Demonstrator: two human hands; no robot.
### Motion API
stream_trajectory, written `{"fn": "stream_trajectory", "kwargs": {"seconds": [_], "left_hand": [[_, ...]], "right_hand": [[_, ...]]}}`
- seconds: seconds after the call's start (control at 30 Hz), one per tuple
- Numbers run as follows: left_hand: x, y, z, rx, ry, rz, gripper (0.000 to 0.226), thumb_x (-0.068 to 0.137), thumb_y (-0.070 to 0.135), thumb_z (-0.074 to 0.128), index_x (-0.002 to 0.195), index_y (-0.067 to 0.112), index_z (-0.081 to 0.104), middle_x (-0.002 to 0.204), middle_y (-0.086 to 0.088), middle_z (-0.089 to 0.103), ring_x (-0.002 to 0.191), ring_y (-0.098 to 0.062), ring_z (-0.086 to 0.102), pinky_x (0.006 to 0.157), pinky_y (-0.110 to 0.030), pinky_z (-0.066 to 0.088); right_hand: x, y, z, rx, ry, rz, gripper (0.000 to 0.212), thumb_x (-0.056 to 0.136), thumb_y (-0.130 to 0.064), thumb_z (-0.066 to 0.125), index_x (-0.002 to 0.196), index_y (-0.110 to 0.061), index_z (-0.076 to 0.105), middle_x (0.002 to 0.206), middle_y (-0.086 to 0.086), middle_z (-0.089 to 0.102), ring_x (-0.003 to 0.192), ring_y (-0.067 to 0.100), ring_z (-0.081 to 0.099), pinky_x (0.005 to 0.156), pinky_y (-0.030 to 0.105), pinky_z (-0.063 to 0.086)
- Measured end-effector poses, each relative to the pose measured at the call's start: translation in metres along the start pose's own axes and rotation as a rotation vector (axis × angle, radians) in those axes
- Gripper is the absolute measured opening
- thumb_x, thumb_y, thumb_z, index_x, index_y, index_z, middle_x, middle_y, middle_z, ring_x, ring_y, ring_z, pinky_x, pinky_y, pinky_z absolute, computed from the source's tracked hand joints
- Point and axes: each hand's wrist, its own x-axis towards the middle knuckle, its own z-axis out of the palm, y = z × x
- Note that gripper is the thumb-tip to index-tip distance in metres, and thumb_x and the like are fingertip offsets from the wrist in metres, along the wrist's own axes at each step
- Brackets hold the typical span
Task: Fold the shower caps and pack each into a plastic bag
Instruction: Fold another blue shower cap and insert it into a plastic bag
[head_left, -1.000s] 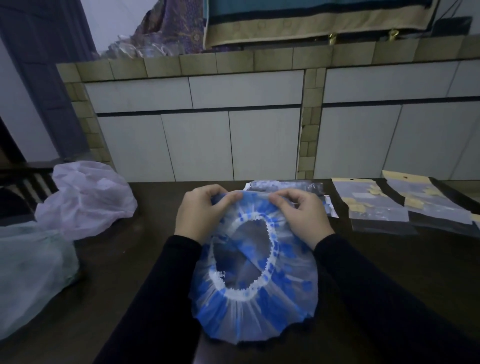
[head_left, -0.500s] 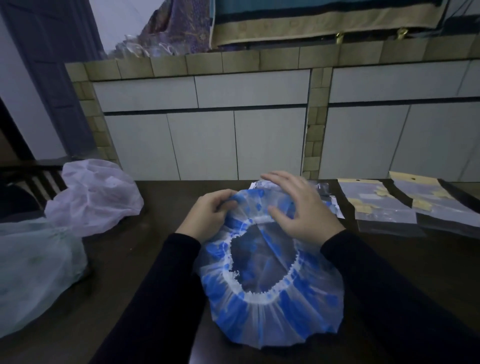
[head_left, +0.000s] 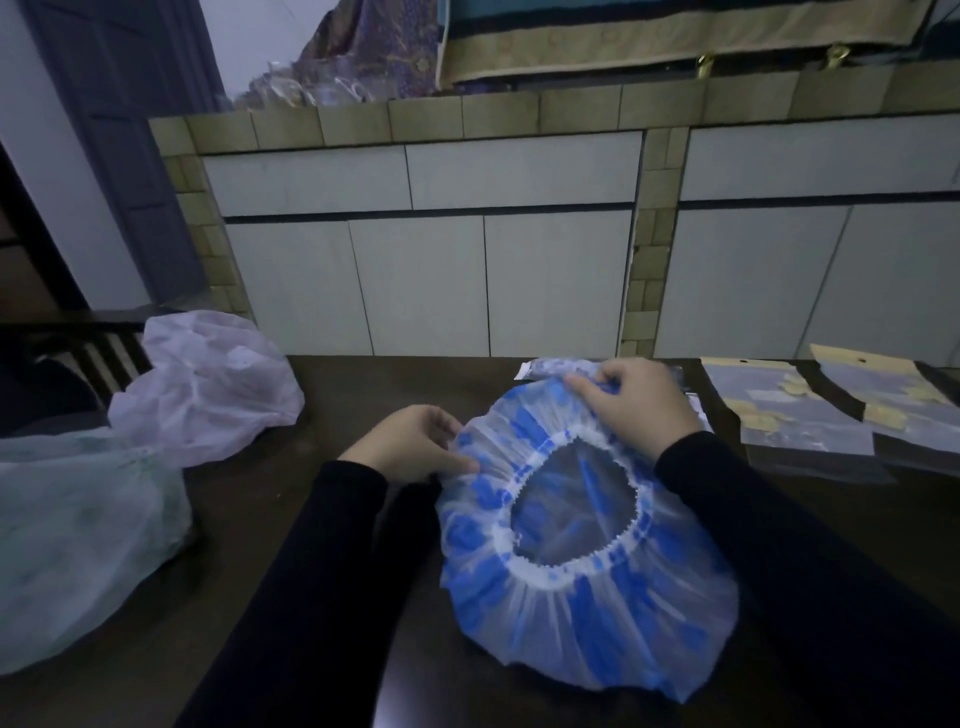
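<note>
— Right, surface first?
— Dark wooden bench (head_left: 322, 415), dim light. Behind its far edge, white cabinet doors (head_left: 415, 280) under a tan tiled ledge (head_left: 467, 117); patterned cloth (head_left: 675, 41) hangs above, grey door (head_left: 130, 156) far left.
— Task item?
— Blue-and-white shower cap (head_left: 587, 613) at the near edge, right of centre, elastic opening facing up.
— Hands?
— Left hand (head_left: 410, 441) pinches the cap's left rim, fingers curled. Right hand (head_left: 639, 402) grips its far rim, fingers curled over the plastic.
— Anything else?
— Flat plastic bags (head_left: 795, 421) with tan headers along the far right edge. Crumpled pale bag (head_left: 208, 384) and a larger greenish bag (head_left: 78, 545) at the left edge.
</note>
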Motion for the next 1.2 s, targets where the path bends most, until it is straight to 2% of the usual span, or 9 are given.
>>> {"fn": "stream_trajectory", "kwargs": {"seconds": [0.17,0.23,0.3,0.47,0.57,0.63,0.8,1.03,1.2], "left_hand": [[0.008,-0.006,-0.003,-0.066,0.189,0.179,0.016,0.086,0.005,0.067,0.077,0.018,0.066,0.065,0.008,0.066,0.051,0.001,0.055,0.056,-0.019,0.045],[0.007,-0.002,-0.003,-0.085,0.249,0.258,0.023,0.091,0.001,0.058,0.079,0.020,0.066,0.064,0.012,0.062,0.048,0.005,0.050,0.054,-0.014,0.041],[0.007,-0.002,-0.003,-0.142,0.288,0.328,0.030,0.095,0.001,0.052,0.079,0.022,0.065,0.060,0.010,0.057,0.049,-0.002,0.044,0.052,-0.016,0.039],[-0.003,0.005,-0.007,-0.285,0.282,0.375,0.022,0.097,0.003,0.051,0.089,0.016,0.067,0.073,0.009,0.069,0.062,0.001,0.059,0.058,-0.013,0.046],[-0.004,-0.002,-0.013,-0.232,0.265,0.298,0.012,0.088,0.039,0.066,0.095,0.028,0.065,0.090,0.001,0.070,0.072,-0.005,0.061,0.064,-0.021,0.050],[-0.005,-0.009,-0.018,-0.179,0.143,0.133,0.052,0.063,0.067,0.074,0.098,0.032,0.059,0.093,0.006,0.070,0.076,-0.002,0.064,0.070,-0.026,0.055],[-0.002,-0.013,-0.022,0.009,0.110,-0.012,0.057,0.052,0.043,0.092,0.096,0.021,0.064,0.089,0.004,0.073,0.075,-0.005,0.067,0.076,-0.028,0.056],[-0.001,-0.026,-0.036,-0.115,0.487,0.087,0.050,0.081,0.048,0.070,0.074,-0.001,0.065,0.062,-0.007,0.061,0.058,-0.017,0.052,0.057,-0.033,0.044],[0.003,-0.028,-0.031,0.058,0.496,0.146,0.045,0.093,0.043,0.056,0.072,0.005,0.065,0.059,-0.005,0.056,0.054,-0.015,0.048,0.057,-0.032,0.040]], "right_hand": [[0.000,-0.004,-0.005,-0.109,-0.130,0.025,0.018,0.089,-0.035,0.062,0.084,-0.018,0.057,0.078,0.000,0.055,0.076,0.020,0.054,0.063,0.027,0.037],[0.001,-0.014,-0.011,-0.125,-0.263,-0.094,0.044,0.088,-0.026,0.062,0.130,-0.028,0.048,0.119,-0.002,0.054,0.111,0.017,0.051,0.090,0.026,0.038],[0.005,-0.025,-0.013,-0.125,-0.324,-0.248,0.061,0.086,-0.021,0.058,0.141,-0.038,0.037,0.136,-0.008,0.047,0.124,0.013,0.044,0.104,0.033,0.035],[0.020,-0.040,0.001,0.155,-0.532,-0.085,0.041,0.090,-0.037,0.060,0.131,-0.037,0.052,0.117,-0.011,0.060,0.110,0.009,0.057,0.084,0.021,0.042],[0.025,-0.037,0.023,0.092,-0.314,-0.078,0.017,0.081,-0.040,0.072,0.092,-0.026,0.069,0.088,-0.004,0.069,0.085,0.012,0.064,0.077,0.028,0.049],[0.026,-0.030,0.033,0.087,-0.183,-0.051,0.013,0.081,-0.033,0.072,0.081,-0.021,0.067,0.079,-0.004,0.068,0.076,0.013,0.062,0.071,0.027,0.049],[0.025,-0.017,0.026,0.140,-0.139,-0.032,0.013,0.083,-0.029,0.072,0.079,-0.018,0.068,0.071,-0.009,0.062,0.062,-0.003,0.049,0.057,0.004,0.036],[0.026,-0.008,0.014,0.082,-0.181,0.024,0.035,0.095,-0.034,0.056,0.066,-0.015,0.056,0.064,-0.001,0.055,0.068,0.018,0.050,0.054,0.026,0.030],[0.020,-0.014,0.020,0.060,-0.230,0.061,0.037,0.100,-0.036,0.044,0.071,-0.017,0.055,0.069,-0.003,0.053,0.082,0.023,0.051,0.062,0.027,0.025]]}}
